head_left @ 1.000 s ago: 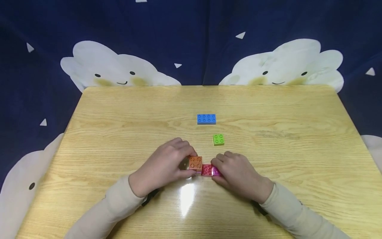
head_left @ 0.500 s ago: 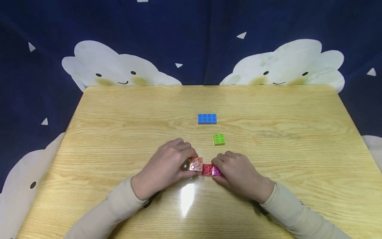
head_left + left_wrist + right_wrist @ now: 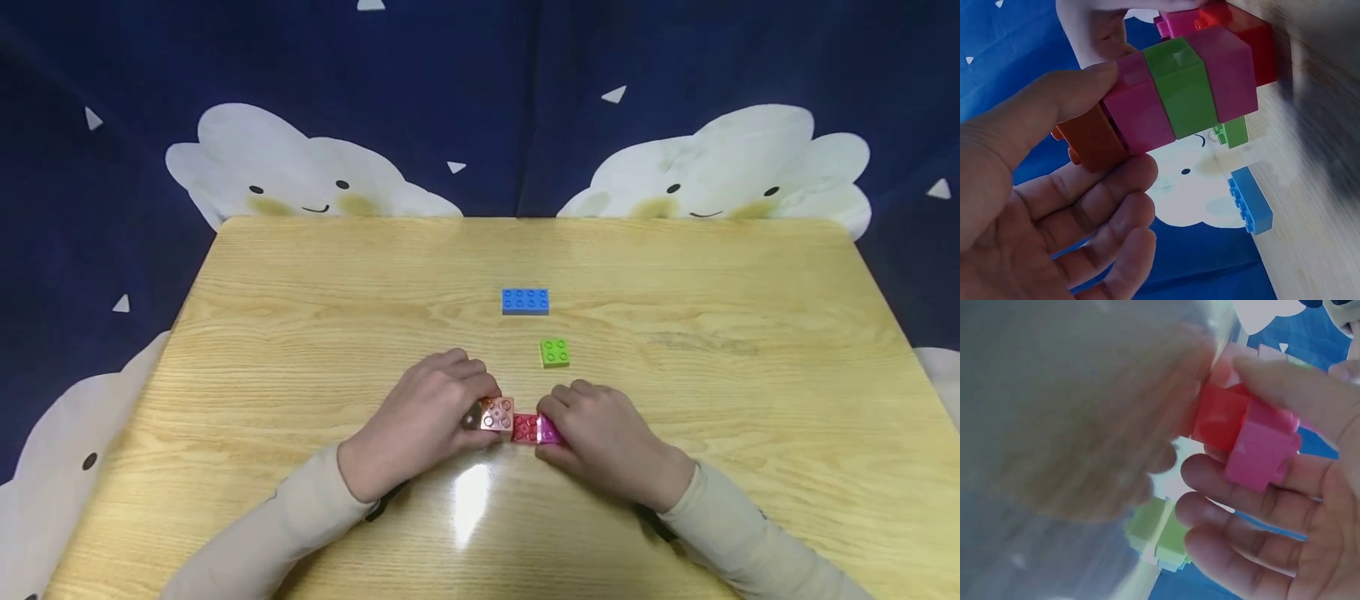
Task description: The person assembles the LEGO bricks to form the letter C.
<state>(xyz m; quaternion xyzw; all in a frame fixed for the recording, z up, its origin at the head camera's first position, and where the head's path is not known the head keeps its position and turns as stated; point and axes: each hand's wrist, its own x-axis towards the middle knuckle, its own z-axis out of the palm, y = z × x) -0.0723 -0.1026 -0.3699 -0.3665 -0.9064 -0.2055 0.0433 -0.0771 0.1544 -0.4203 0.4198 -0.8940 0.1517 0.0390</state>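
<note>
My left hand point(image 3: 423, 408) pinches the upper end of a brick stack between thumb and fingers. At its top is an orange brick point(image 3: 1092, 139); below it come a pink brick point(image 3: 1140, 103), a green brick point(image 3: 1180, 87) and another pink brick point(image 3: 1222, 74). A red brick point(image 3: 525, 429) lies low on the table against the stack's lower end. My right hand point(image 3: 600, 429) pinches a pink-magenta brick point(image 3: 1262, 445) that sits on the red one. Whether stack and red brick are joined is hidden.
Beyond the hands, a lime-green brick point(image 3: 555, 352) lies on the wooden table point(image 3: 300, 283). Farther back is a longer blue brick point(image 3: 525, 302). A dark blue curtain point(image 3: 517, 83) with clouds hangs behind the table's far edge.
The orange brick's top tilts slightly and catches more light than a second ago. Both hands keep their hold. The whole head view has shifted a little.
</note>
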